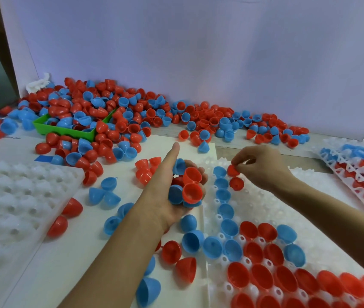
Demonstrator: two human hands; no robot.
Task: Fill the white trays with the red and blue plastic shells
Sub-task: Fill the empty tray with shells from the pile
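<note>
Person, head-camera view: two arms and two hands visible; no other part of the body in frame.

Left hand (177,187): bare. No glove, ring or bandage visible. Wrist bare, no watch or band.

Left forearm: bare along its whole visible length to the near edge of the frame. No sleeve or cuff in view.

Right hand (263,167): bare. No glove or ring visible. Wrist bare, no watch or band.

Right forearm: bare to the right edge of the frame. No sleeve in view.

Fingernails: short where visible; too blurred to tell any polish.
</note>
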